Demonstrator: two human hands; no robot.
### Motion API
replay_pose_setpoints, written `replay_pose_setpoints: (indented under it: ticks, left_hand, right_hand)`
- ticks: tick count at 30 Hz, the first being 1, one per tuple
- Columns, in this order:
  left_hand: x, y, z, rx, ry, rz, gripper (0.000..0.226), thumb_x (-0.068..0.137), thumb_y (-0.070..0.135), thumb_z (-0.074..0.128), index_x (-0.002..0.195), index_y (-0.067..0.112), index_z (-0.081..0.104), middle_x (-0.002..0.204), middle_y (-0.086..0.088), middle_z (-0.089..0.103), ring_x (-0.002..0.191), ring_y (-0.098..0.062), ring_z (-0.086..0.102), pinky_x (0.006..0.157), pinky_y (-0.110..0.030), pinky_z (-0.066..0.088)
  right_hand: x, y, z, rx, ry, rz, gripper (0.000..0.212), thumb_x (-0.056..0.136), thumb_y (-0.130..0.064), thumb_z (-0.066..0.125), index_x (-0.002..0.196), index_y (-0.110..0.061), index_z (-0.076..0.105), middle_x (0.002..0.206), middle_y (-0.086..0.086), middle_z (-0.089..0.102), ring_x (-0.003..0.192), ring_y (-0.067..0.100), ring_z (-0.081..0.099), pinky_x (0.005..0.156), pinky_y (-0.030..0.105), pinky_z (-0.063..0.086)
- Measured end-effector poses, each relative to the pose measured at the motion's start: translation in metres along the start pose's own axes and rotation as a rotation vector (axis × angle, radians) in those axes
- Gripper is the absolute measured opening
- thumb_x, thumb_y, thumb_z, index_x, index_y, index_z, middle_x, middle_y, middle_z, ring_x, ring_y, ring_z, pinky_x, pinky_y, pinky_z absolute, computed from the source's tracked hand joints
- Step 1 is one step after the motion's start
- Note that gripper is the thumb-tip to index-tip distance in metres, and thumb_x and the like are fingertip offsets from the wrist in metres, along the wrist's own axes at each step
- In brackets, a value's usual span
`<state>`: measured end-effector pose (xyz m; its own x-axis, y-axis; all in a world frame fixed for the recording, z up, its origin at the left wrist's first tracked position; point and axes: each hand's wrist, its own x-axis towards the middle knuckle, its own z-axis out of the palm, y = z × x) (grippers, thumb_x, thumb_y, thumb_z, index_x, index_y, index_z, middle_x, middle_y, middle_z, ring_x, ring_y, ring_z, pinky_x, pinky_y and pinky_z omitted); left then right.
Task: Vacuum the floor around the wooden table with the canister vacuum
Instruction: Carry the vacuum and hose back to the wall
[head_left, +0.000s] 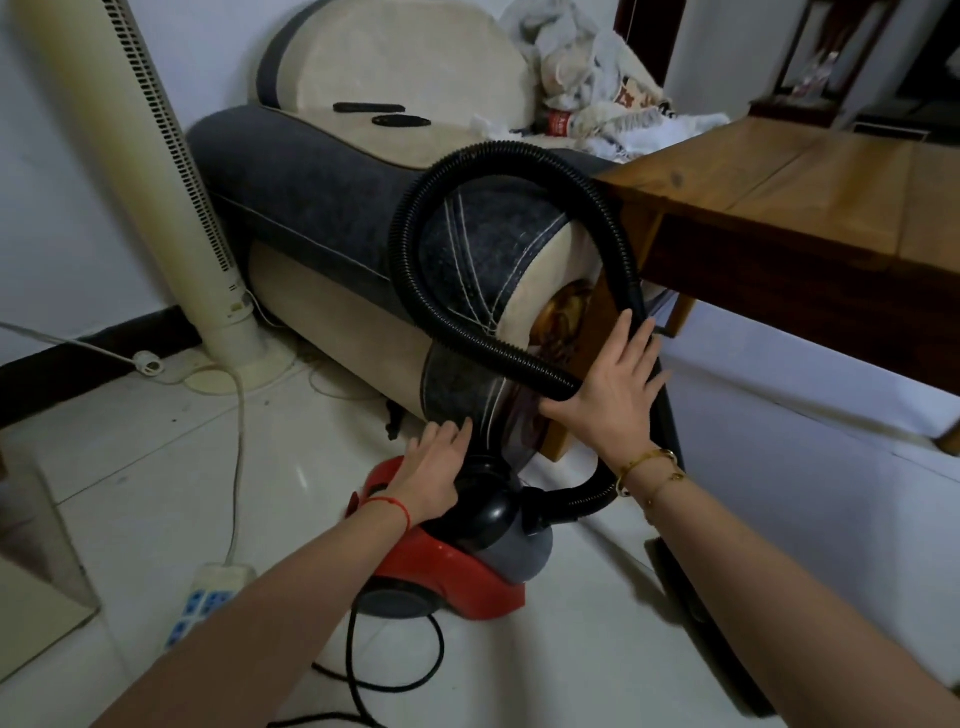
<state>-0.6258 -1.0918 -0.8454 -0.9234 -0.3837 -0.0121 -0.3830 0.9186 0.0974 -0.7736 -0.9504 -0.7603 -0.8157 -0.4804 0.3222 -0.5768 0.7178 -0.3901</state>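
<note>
Hands (613, 384) outstretched, fingers straight

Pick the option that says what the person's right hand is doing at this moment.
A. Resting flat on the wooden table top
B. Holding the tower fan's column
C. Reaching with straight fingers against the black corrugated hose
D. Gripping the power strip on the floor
C: the right hand is spread with fingers extended against the black corrugated hose, beside the sofa armrest, below the wooden table edge.

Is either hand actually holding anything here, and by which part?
Nothing is gripped. The right hand lies open against the hose and wand; the left hand rests with straight fingers on the canister vacuum.
</note>
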Motion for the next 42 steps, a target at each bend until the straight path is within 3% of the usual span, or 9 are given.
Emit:
replay_pose_setpoints:
  ticks: [4,9,14,19,22,27,33,42]
  left_hand:
    - [0.005,-0.001,0.007,-0.028,-0.032,0.001,0.087,0.080,0.000,0.055,0.152,0.009,0.006,0.136,-0.006,0.034,0.121,-0.025,0.034,0.104,-0.034,0.033]
    - [0.017,-0.004,0.006,-0.099,-0.052,0.020,0.079,0.082,-0.002,0.052,0.151,0.012,0.017,0.133,-0.006,0.039,0.122,-0.024,0.038,0.103,-0.032,0.031]
    - [0.025,-0.003,0.011,-0.176,-0.064,-0.019,0.072,0.081,0.002,0.051,0.147,0.020,0.028,0.131,-0.005,0.050,0.120,-0.025,0.043,0.099,-0.038,0.035]
    - [0.023,0.000,0.019,-0.286,-0.048,-0.120,0.059,0.090,0.009,0.050,0.143,0.019,0.025,0.114,-0.010,0.061,0.101,-0.027,0.058,0.089,-0.035,0.043]
    - [0.019,0.005,0.020,-0.177,-0.009,-0.141,0.055,0.093,0.007,0.047,0.142,0.009,0.023,0.108,-0.012,0.061,0.094,-0.026,0.059,0.077,-0.029,0.040]
    - [0.020,0.007,0.013,0.007,-0.076,-0.127,0.039,0.095,0.010,0.046,0.131,0.004,0.032,0.103,-0.012,0.063,0.089,-0.026,0.062,0.065,-0.031,0.038]
    - [0.011,-0.002,0.014,0.026,-0.130,-0.058,0.048,0.095,0.011,0.045,0.138,0.006,0.024,0.101,-0.012,0.064,0.086,-0.027,0.063,0.067,-0.034,0.047]
    - [-0.044,-0.017,-0.024,-0.108,-0.191,-0.097,0.043,0.092,0.012,0.050,0.130,0.009,0.030,0.099,-0.011,0.063,0.085,-0.026,0.063,0.076,-0.038,0.052]
  right_hand:
    - [0.011,0.008,0.001,0.029,0.030,0.071,0.139,0.058,-0.051,0.083,0.150,-0.004,-0.008,0.157,0.024,-0.003,0.145,0.042,-0.001,0.115,0.064,0.007]
    - [0.019,0.015,0.006,0.083,0.108,0.102,0.130,0.055,-0.050,0.084,0.148,0.001,0.008,0.148,0.021,0.024,0.137,0.039,0.024,0.113,0.057,0.024]
    - [0.028,0.022,0.004,0.129,0.172,0.111,0.106,0.055,-0.052,0.082,0.135,0.000,0.035,0.128,0.017,0.039,0.117,0.033,0.041,0.098,0.047,0.045]
    - [0.029,0.027,0.005,0.248,0.166,0.121,0.095,0.054,-0.060,0.071,0.127,-0.009,0.038,0.114,0.009,0.052,0.104,0.027,0.053,0.086,0.048,0.051]
    - [0.028,0.027,0.007,0.305,0.150,0.163,0.087,0.055,-0.058,0.069,0.122,-0.012,0.038,0.113,0.007,0.050,0.105,0.028,0.052,0.088,0.051,0.050]
    - [0.022,0.022,0.010,0.322,0.145,0.223,0.070,0.062,-0.051,0.070,0.112,-0.011,0.041,0.108,0.008,0.050,0.103,0.030,0.051,0.086,0.052,0.049]
    - [0.004,0.010,0.008,0.341,0.181,0.194,0.058,0.068,-0.048,0.071,0.104,-0.015,0.040,0.102,0.005,0.052,0.097,0.028,0.053,0.082,0.053,0.049]
    - [-0.009,-0.021,-0.029,0.514,0.138,0.272,0.059,0.064,-0.039,0.074,0.105,-0.013,0.040,0.101,0.003,0.048,0.096,0.023,0.052,0.080,0.049,0.052]
